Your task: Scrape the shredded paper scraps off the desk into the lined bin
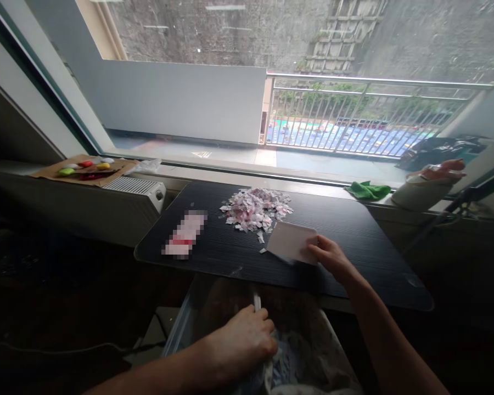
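Observation:
In the head view, my right hand (329, 255) pinches the right end of a blank white card (290, 241) between thumb and fingers, tilted just over the black tabletop. Close behind the card lies a heap of small torn paper scraps (255, 208), white and pinkish, with a few loose ones at its near side. My left hand (247, 337) is closed below the table's front edge, over a see-through plastic container or bag (179, 326). A pale narrow strip (257, 302) sticks up out of that fist; its kind cannot be made out.
On the black table (366, 258), a blurred-out pink and red slip (185, 236) lies left. A radiator (135, 189) and a cardboard sheet (49, 171) with colourful items stand further left. A green cloth (368, 190) and a pale bag-like container (422, 189) sit on the sill.

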Tool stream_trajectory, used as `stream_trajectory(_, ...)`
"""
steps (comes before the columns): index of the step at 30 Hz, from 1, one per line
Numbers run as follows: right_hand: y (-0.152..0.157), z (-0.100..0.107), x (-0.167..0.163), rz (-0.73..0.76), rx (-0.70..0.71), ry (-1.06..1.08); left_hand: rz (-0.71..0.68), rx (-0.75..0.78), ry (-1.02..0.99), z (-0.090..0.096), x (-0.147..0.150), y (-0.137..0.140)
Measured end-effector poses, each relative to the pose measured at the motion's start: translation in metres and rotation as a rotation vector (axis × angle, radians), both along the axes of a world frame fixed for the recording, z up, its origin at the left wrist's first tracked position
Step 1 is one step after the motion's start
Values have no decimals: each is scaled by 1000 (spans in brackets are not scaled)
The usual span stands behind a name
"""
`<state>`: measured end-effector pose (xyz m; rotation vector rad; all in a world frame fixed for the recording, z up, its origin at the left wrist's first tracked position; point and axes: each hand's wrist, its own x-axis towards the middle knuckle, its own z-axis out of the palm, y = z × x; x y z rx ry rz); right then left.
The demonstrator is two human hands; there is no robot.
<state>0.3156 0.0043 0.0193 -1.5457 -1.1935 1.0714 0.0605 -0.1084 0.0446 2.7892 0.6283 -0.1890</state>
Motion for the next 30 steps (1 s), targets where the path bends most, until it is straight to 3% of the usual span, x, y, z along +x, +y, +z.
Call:
stream_trajectory(8, 16, 9, -19, -88, -10, 49, 14, 7, -6, -6, -2, -1)
stream_trajectory(14, 8, 20, -18, 69, -76, 70, 31, 17, -21, -12, -5, -1)
stream_trajectory(23, 17, 20, -32, 81, -51, 57, 30, 12, 13, -8, -4, -3)
stream_trajectory(30, -1, 33, -12, 215, -153, 87, 65, 18, -38, -18, -12, -4)
